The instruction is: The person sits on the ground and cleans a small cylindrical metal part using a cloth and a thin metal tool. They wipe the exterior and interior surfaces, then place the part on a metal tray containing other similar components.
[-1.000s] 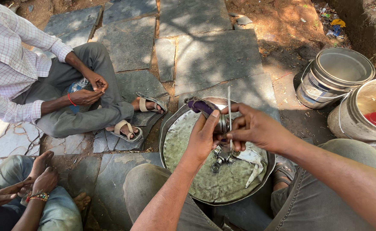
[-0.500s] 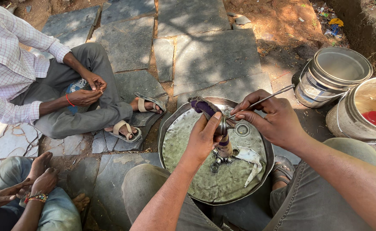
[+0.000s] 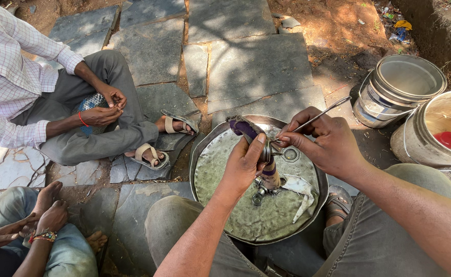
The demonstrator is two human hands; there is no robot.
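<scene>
Over the round metal pan point(image 3: 235, 215) that rests between the person's knees, both hands meet at its far rim. From the head camera, the left hand point(image 3: 243, 166) is closed around a short tool with a purple-wrapped handle point(image 3: 242, 127) — the wrapped end sticks up past the thumb toward the pan's far edge, the lower end points down at the middle of the pan. Against that tool the thumb presses a small metal ring fitting point(image 3: 268, 152). The right hand point(image 3: 328, 146) pinches a thin metal rod point(image 3: 320, 115) between thumb and fingertips; the rod slants up and away over the pan's far right rim, and its near end meets the fitting.

On the pan's dented, greenish floor lie a few small metal rings and nuts point(image 3: 261, 192) near the middle, with a crumpled white scrap point(image 3: 299, 190) just beside them toward the right edge.

Beyond the pan's right rim stand stacked metal tins point(image 3: 399, 90) and a pale bucket point(image 3: 441, 133) holding a red lid. At the left, on the stone paving, a seated person in a checked shirt point(image 3: 15, 77) has both hands together at the knee — another person's hands point(image 3: 46, 215) show in the near left corner.
</scene>
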